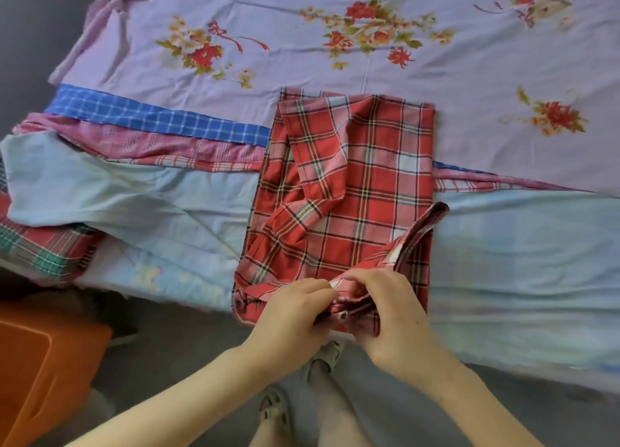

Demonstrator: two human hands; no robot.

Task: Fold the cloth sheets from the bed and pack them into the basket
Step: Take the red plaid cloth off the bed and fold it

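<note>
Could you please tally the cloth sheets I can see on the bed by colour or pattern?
Red plaid cloth, held by left hand and right hand: 1
Lilac floral sheet: 1
Blue checked cloth: 1
Pink checked cloth: 1
Pale blue sheet: 1
Red-and-green plaid cloth: 1
Total: 6
</note>
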